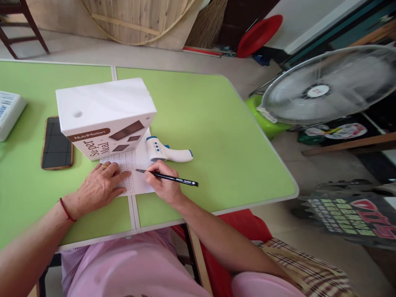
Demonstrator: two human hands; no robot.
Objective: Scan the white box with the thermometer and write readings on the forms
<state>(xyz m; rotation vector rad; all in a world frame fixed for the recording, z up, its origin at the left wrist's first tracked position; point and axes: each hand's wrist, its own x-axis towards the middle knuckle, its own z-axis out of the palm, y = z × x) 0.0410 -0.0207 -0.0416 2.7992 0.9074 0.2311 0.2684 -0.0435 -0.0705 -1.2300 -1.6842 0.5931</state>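
Pinching a black pen (175, 178), the right hand (165, 187) aims the tip at a partly filled sheet (142, 185) on the green table (222, 152); the left hand (100, 183), fingers slightly spread, lies on it, probably steadying it, beside the white box (105, 103).

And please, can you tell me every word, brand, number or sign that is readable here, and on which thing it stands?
"NutriMotion": white box, brown band.
"Su-per Meal": same box, below the band, printed sideways.
Too small to read: the writing on the paper, and the print on the pen and the white device at left.
Too blurred to read surely: the fan's hub badge; Chinese characters on the dark item at right.
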